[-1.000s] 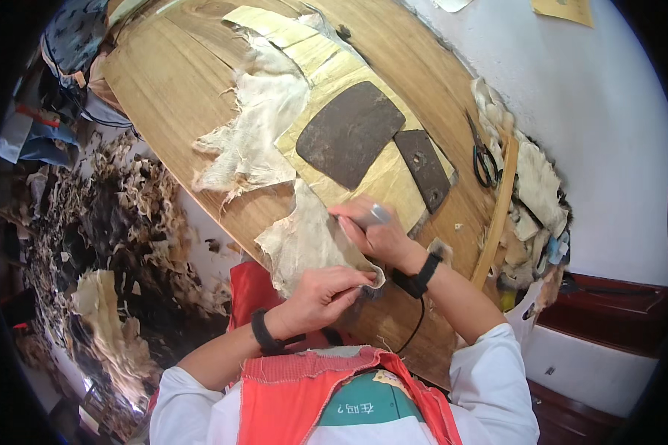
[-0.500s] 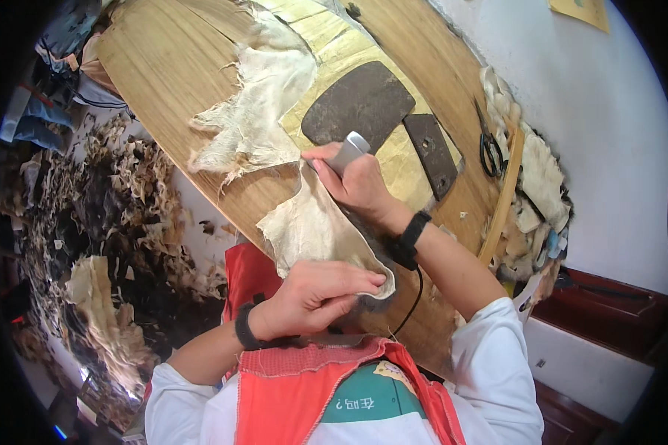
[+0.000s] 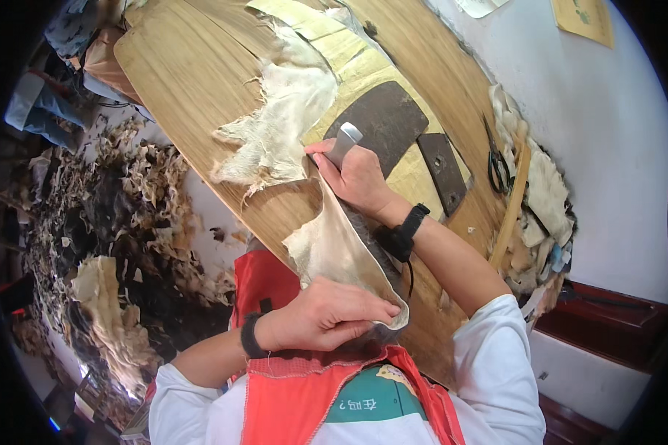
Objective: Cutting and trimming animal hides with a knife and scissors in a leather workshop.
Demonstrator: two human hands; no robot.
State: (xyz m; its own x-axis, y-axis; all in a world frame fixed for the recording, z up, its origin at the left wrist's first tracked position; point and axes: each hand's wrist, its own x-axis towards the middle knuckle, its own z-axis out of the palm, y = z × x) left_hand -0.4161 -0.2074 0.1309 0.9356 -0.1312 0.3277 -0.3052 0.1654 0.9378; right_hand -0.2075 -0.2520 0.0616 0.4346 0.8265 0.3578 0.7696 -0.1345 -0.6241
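My right hand (image 3: 358, 176) is closed around a knife with a silver handle (image 3: 343, 142), its blade hidden beneath my fingers. The fingertips are at the upper end of a cream-coloured piece of pelt (image 3: 334, 233), skin side up, with dark grey fur showing along its right edge. My left hand (image 3: 328, 315) pinches the lower end of that piece, close to my body, so it stretches between both hands. Beyond it a larger ragged pale pelt (image 3: 289, 100) lies on the wooden table, beside a yellow pattern sheet (image 3: 416, 189).
A dark flat plate (image 3: 386, 119) and a dark bar with holes (image 3: 443, 170) rest on the yellow sheet. Black scissors (image 3: 497, 167) and a wooden strip (image 3: 513, 204) lie at the right. Fur scraps (image 3: 119, 222) cover the floor at left.
My hands are farther apart, and the pelt piece is drawn out longer toward my body. The view has shifted, so the table appears farther right and lower.
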